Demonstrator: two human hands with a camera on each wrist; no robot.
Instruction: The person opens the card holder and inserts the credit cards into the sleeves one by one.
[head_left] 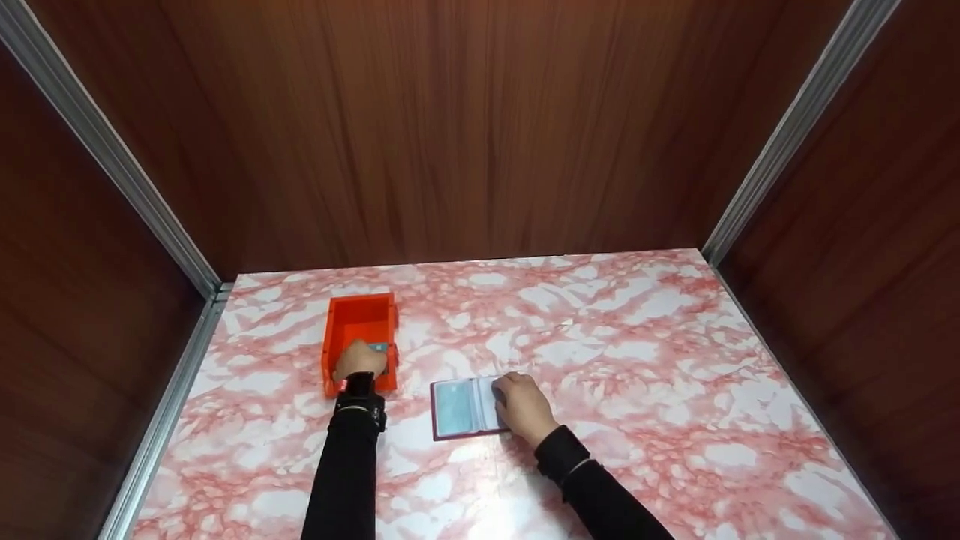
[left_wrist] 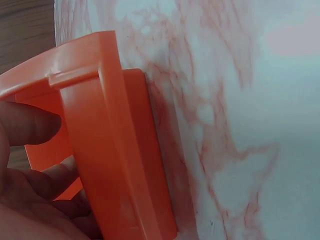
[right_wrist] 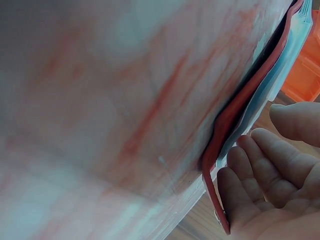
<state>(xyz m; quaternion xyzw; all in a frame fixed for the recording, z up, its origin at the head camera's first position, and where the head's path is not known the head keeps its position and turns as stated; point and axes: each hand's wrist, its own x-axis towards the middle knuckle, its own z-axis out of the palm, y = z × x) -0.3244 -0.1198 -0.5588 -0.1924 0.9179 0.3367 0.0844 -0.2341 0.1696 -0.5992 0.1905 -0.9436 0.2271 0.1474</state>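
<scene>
My left hand [head_left: 360, 358] reaches into an orange plastic bin [head_left: 362, 309]. In the left wrist view its thumb [left_wrist: 32, 123] stands apart from the loosely bent fingers [left_wrist: 52, 179], partly hidden by the bin wall. A small teal card-like piece [head_left: 379, 347] shows beside this hand in the bin; whether the fingers touch it is hidden. A card holder with a dark red cover and clear plastic sleeves [head_left: 454, 407] lies opened flat on the table. On its right-hand side rests my right hand [head_left: 525, 409], fingers relaxed against the sleeves; the thumb is apart from them.
The pink and white marbled tabletop [head_left: 637, 360] extends around the bin and card holder. A brown wood-grain panel [head_left: 465, 135] rises behind it. Side panels with grey metal rails [head_left: 795, 135] stand left and right.
</scene>
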